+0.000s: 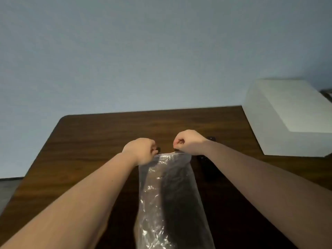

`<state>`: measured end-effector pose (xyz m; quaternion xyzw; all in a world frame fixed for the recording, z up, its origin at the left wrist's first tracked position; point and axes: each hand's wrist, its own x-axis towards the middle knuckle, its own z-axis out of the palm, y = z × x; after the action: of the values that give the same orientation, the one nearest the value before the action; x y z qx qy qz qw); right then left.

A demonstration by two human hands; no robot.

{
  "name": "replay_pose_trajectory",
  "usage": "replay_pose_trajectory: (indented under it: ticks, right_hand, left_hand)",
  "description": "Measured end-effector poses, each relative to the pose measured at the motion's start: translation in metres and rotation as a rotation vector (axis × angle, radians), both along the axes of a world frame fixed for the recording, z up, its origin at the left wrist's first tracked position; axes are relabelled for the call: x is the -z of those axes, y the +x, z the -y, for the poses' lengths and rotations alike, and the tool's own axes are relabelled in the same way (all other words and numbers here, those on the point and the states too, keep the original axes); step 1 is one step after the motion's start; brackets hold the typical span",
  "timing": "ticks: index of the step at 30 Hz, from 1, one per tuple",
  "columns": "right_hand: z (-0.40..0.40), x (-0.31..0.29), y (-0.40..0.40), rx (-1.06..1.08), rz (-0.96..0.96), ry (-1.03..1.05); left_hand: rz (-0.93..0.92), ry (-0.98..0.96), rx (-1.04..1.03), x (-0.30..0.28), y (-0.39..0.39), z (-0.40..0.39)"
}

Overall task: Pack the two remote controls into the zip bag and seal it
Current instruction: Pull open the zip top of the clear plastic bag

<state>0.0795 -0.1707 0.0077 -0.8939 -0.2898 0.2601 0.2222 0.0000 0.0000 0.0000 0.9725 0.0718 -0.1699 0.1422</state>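
Note:
A clear plastic zip bag (168, 194) hangs in front of me above the dark wooden table (86, 141), its zip edge at the top. My left hand (142, 150) pinches the left end of that edge. My right hand (188, 141) pinches the right end. A long dark shape shows through the bag's right half; I cannot tell whether it is a remote inside or something behind it. A black remote control (203, 159) lies on the table under my right forearm, mostly hidden. A small dark bit shows by my left fingers.
A white box (291, 115) stands at the table's back right corner. A pale wall rises behind the table. The table's left edge runs diagonally, with grey floor (9, 191) beyond it.

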Motion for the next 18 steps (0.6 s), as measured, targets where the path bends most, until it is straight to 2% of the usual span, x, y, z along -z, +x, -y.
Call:
replay_pose_trajectory:
  ticks: [3,7,11,18]
  right_hand:
    - [-0.003,0.032,0.000,-0.016,-0.014,-0.050]
    - [-0.003,0.066,0.001,-0.017,0.053,0.021]
    - [-0.002,0.094,0.006,-0.046,0.118,0.065]
    - [-0.011,0.110,0.007,-0.125,0.222,-0.011]
  left_hand:
    - [0.012,0.027,0.002,0.031,0.000,0.001]
    - [0.113,0.026,-0.025,0.063,-0.001,0.002]
    - [0.197,0.115,-0.027,0.085,0.001,-0.001]
    - [0.270,0.187,-0.073,0.105,-0.001,0.001]
